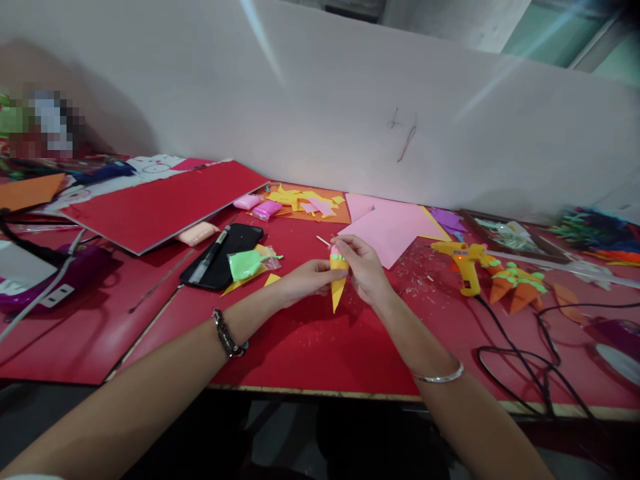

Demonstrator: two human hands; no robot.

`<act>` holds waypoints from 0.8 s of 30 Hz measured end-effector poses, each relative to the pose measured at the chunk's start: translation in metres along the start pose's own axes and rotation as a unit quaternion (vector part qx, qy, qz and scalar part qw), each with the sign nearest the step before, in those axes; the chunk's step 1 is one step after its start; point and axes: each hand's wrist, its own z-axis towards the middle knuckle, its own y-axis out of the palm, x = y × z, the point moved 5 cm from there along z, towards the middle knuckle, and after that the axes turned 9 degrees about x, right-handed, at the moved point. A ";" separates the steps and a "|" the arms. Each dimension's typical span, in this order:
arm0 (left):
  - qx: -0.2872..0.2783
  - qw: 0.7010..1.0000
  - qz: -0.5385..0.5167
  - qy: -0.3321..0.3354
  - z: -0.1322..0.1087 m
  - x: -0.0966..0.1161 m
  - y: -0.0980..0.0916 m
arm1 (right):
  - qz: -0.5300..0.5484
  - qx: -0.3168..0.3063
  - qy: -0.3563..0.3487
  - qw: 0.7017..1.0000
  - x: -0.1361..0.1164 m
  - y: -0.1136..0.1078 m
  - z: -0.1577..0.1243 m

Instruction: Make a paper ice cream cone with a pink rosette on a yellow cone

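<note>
Tapering yellow cone [339,291] between hands [365,267]

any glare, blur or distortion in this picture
Head view: pale light streaks cross the wall; a soft shadow darkens its left side; the far upper left is pixelated; fine detail on the cone looks soft; the top right corner falls dark.

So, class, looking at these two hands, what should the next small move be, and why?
Perhaps a gentle press on the pink and light-green trim with the right hand. That hand is already at the top of the yellow pointed paper cone, by the trim, where a thin pale stick juts out, and the left hand is gripping the cone's side.
</note>
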 end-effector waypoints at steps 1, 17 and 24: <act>0.001 1.000 -0.004 -0.003 0.000 -0.001 0.000 | 0.020 0.001 0.015 1.000 0.000 0.000 0.000; 0.078 0.995 -0.043 -0.038 0.002 -0.002 -0.005 | 0.111 0.072 0.054 0.990 0.009 -0.011 0.010; 0.107 0.993 -0.031 -0.030 0.003 0.000 -0.008 | 0.093 0.105 0.028 0.990 0.003 -0.015 0.008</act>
